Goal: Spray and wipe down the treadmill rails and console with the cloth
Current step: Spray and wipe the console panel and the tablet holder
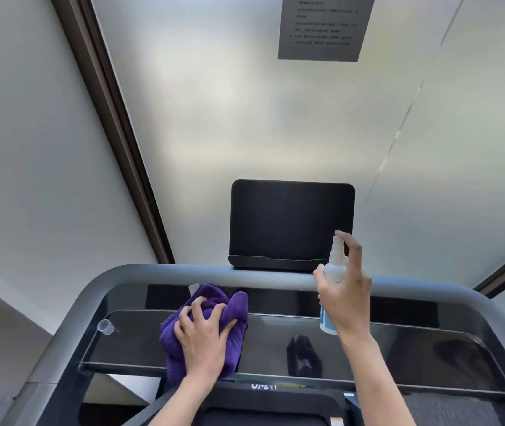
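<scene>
The left hand [202, 336] rests on the purple cloth [208, 321], fingers spread and bent over its bunched folds, pressing it onto the glossy black console [368, 348]. The cloth lies on the left part of the console, with its near edge hanging over the console's near rim. The right hand [346, 296] grips a white spray bottle [332, 284] upright above the console, right of centre; the index finger is raised beside the nozzle. The bottle carries a blue label at its lower end. The dark screen [291, 222] stands at the far side, behind the grey rail [159, 273] that curves round the console. A small clear cap [105, 326] lies on the console's left end. A printed sheet [321, 26] hangs on the frosted panel beyond.
</scene>
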